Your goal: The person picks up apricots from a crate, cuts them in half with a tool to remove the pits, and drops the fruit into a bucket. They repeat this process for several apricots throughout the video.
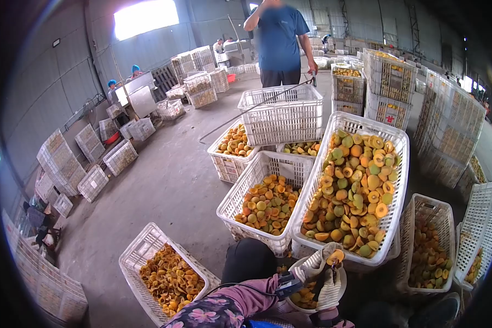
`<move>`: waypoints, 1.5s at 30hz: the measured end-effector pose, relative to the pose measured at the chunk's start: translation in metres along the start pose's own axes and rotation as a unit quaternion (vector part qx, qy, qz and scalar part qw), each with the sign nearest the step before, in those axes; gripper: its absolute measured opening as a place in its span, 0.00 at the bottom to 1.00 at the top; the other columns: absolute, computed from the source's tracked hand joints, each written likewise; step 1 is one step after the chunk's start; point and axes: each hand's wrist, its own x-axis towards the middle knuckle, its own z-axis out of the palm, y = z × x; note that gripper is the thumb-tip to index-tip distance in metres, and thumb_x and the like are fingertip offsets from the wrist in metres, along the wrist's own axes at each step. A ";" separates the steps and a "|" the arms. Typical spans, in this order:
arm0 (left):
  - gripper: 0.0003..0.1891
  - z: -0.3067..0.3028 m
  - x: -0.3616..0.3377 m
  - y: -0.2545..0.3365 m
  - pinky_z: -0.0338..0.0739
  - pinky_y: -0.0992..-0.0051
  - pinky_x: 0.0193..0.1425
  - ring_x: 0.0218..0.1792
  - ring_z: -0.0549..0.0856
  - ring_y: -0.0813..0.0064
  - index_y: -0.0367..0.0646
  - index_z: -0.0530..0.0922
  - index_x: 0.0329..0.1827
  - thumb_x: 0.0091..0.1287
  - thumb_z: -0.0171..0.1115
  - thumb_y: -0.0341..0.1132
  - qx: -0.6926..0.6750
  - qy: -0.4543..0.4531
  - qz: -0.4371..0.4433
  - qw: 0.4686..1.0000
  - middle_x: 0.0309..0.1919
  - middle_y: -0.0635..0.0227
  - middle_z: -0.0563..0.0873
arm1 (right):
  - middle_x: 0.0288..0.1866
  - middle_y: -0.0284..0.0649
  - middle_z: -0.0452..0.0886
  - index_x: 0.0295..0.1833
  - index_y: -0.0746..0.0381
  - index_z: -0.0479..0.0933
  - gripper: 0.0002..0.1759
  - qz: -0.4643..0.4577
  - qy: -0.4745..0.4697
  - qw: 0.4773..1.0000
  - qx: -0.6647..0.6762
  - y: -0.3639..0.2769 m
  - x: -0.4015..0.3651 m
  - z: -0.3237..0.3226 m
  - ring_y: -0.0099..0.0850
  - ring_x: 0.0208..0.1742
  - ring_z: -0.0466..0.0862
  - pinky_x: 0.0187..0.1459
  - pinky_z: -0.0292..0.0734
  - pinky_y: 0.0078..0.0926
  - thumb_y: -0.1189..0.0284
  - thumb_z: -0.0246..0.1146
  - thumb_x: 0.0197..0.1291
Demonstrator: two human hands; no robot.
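In a pale work glove, my left hand [310, 264] is closed around a cut orange fruit that looks like an apricot [336, 256]. Just below it, my gloved right hand [329, 290] is closed close to the fruit; something small and dark shows by its fingers, too blurred to name. Both hands are over a white bucket [343, 287] with fruit pieces [305, 297] inside. Beyond them, a large white crate [403, 188] full of halved orange and green fruit is tilted. To its left stands another crate [229, 214], partly filled with halves.
At lower left is a crate [128, 257] of darker fruit pieces. An upright white crate [281, 117] rests on others ahead. A person in a blue shirt [281, 41] stands behind it, holding a long thin rod [257, 107]. Stacked crates [451, 120] rise at right.
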 end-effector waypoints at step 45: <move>0.14 -0.027 0.027 0.046 0.77 0.76 0.46 0.40 0.79 0.73 0.45 0.70 0.51 0.66 0.53 0.40 -0.206 0.205 -0.148 0.945 0.41 0.68 0.79 | 0.21 0.30 0.72 0.42 0.60 0.71 0.14 0.057 -0.038 0.998 -0.006 -0.029 -0.035 0.019 0.20 0.18 0.70 0.18 0.67 0.17 0.60 0.59 0.62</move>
